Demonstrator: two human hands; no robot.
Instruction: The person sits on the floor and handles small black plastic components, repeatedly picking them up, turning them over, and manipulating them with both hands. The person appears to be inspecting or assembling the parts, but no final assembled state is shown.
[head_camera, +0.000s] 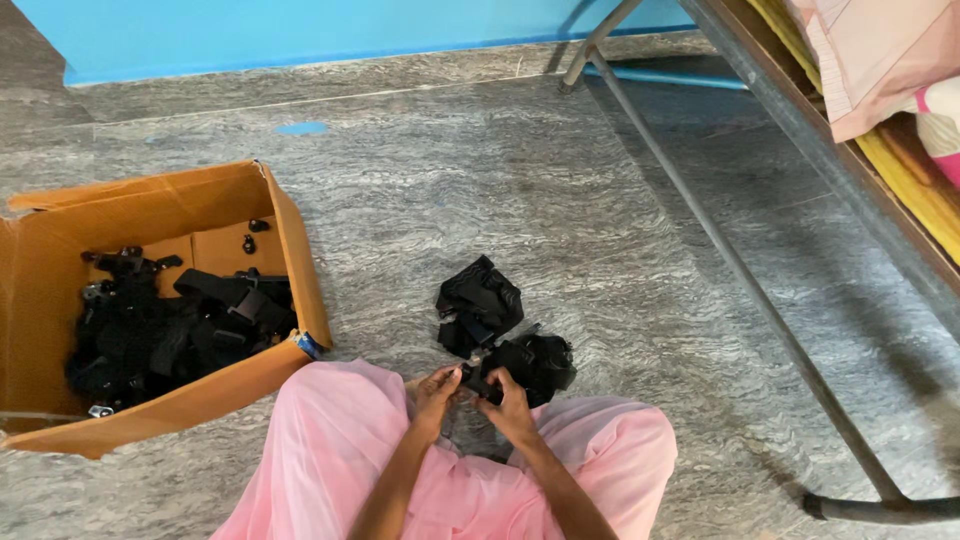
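Observation:
I sit on a grey marbled floor with pink cloth over my knees. My left hand (436, 390) and my right hand (508, 400) meet in front of me, both gripping a black strap piece (478, 383) that runs into a black bundle of straps and buckles (540, 362). A second folded black strap bundle (479, 303) lies on the floor just beyond my hands. To my left an open cardboard box (300, 270) holds several more black straps and buckles (175, 330).
A metal bed frame leg (740, 270) runs diagonally across the floor on the right, with bedding (880, 60) above it. A blue wall base (300, 30) runs along the far edge of the floor.

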